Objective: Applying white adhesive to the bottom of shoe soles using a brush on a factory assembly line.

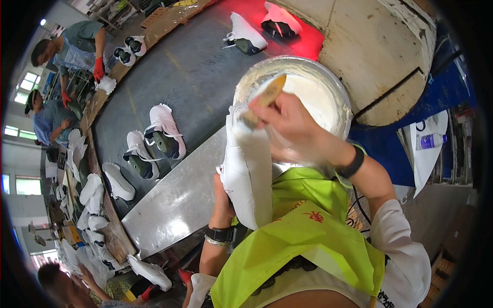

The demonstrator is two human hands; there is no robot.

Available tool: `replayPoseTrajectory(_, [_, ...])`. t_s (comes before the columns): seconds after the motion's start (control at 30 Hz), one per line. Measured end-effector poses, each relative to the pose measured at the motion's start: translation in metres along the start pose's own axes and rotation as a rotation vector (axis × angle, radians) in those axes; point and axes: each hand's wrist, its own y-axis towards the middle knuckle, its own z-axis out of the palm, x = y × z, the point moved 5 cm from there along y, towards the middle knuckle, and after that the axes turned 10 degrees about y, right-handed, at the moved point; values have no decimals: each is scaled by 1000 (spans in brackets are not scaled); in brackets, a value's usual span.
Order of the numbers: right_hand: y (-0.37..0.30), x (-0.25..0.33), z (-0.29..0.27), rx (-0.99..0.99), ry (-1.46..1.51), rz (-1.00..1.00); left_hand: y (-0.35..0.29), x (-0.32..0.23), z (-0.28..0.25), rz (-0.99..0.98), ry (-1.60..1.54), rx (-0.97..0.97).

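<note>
My left hand (222,203) grips a white shoe (250,179) from its left side, and the shoe stands lengthwise in front of my apron. Its far end lies by the rim of a round metal bowl (345,97) of creamy white paste (313,97). Closed around a brush (272,90) with a yellowish wooden handle, my right hand (290,120) is over the near side of the bowl. The bristles are at the far end of the shoe, somewhat blurred by motion; whether they touch it I cannot tell exactly.
White shoes on dark green lasts (164,131) stand on a dark conveyor belt (192,77), two under red light. A metal ledge (174,205) runs along the belt's near edge. A beige machine housing (380,56) stands far right. Several co-workers (79,46) handle shoes at left.
</note>
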Motion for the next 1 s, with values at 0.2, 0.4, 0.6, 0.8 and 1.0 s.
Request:
replayPoseTrajectory(0.2, [18,-18,-32,-262,-30,-44,-5,-11,-3,64,97,-133])
replayPoseTrajectory(0.4, [-45,-42,-28,-284,109,158,-9,-14,-12,88,-102,-61])
replayPoseTrajectory(0.6, [1,5,-17,-300,-24,-289,-21,-14,-4,93,-112,-33])
replayPoseTrajectory(0.8, [-52,-3,-9,-112,-497,-406,-27,-16,-7,176,-40,-136])
replayPoseTrajectory(1.0, [-33,22,0,-141,-518,-290,-30,-19,-9,142,-56,-119])
